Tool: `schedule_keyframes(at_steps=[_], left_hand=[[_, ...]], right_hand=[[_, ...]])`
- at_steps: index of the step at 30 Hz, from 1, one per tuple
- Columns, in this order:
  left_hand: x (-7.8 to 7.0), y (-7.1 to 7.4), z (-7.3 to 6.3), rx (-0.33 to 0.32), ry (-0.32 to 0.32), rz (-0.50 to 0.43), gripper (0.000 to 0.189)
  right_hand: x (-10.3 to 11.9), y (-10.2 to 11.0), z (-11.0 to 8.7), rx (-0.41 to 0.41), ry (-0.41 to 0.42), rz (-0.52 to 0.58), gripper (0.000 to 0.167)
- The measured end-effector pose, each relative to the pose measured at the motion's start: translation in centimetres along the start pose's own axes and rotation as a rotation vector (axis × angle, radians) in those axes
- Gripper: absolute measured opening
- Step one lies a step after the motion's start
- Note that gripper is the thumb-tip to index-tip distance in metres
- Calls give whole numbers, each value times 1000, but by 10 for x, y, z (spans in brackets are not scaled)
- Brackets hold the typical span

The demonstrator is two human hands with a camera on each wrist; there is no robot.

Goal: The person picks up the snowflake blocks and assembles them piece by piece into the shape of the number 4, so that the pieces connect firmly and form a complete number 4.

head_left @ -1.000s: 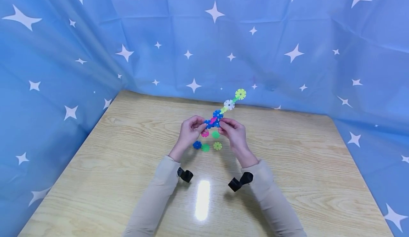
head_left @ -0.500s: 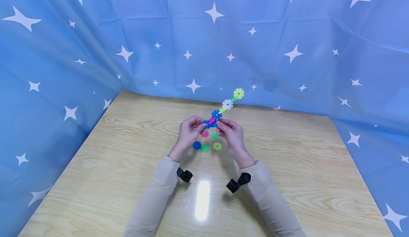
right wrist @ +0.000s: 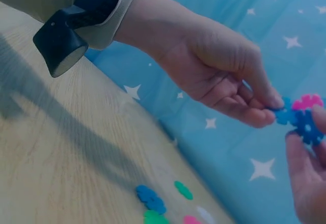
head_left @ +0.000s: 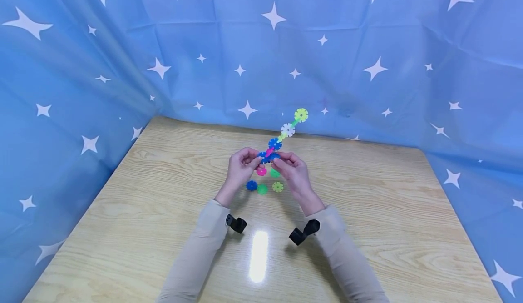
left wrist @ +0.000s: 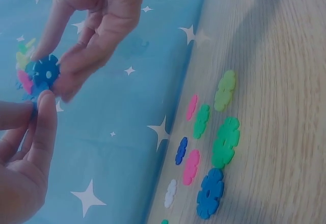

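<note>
In the head view, a chain of interlocking plastic snowflake discs (head_left: 288, 130) slants away to the upper right, in blue, pink, yellow-green, white and green. My left hand (head_left: 240, 169) pinches a blue disc (right wrist: 286, 113) at the chain's near end between thumb and fingers. My right hand (head_left: 295, 172) pinches another blue disc (left wrist: 47, 72) right beside it. The two blue discs meet or overlap; fingers partly cover them. Both hands are above the table. Under them lie loose discs, among them a blue one (head_left: 251, 185) and a green one (head_left: 262, 189).
More loose discs lie on the wooden table (head_left: 388, 212), including a yellow-green one (head_left: 278, 186), a pink one (left wrist: 191, 167) and a white one (left wrist: 171, 193). Blue star-patterned cloth (head_left: 261, 67) rises behind the table's far edge. Each wrist wears a black camera (head_left: 237, 224).
My right hand has shifted slightly left, closer to the left hand, and its thumb now lies across the blue disc. The chain's far end has swung left and a little up.
</note>
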State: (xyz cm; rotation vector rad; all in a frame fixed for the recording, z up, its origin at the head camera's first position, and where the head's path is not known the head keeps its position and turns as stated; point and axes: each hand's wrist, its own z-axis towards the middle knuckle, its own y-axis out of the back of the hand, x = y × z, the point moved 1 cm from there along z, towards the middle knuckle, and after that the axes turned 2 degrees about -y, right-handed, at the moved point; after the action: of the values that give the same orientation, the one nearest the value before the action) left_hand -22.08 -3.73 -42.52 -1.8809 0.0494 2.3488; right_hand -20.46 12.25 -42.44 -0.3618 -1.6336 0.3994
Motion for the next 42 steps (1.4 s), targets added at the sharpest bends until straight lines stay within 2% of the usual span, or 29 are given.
schedule_keyframes(at_steps=[6,9,15,22,33,42], left_hand=[[0,0,-1,-2,-14,7,3],[-1,1,-1,8,-11,17,4],[-1,2,-2,37,-15,18,7],[-29,1,-13,74,-23,23,7],[-27,3,-14,64,-50,20,6],[-24,4,-14,23,-60,20,4]], right_hand=[[-6,0,2,44,39,99,21],[-6,1,2,71,55,102,20],[-3,4,2,73,79,14,24],[-3,8,3,48,73,-92,20],[-2,10,4,26,116,-223,13],[-1,5,2,4,155,-245,15]])
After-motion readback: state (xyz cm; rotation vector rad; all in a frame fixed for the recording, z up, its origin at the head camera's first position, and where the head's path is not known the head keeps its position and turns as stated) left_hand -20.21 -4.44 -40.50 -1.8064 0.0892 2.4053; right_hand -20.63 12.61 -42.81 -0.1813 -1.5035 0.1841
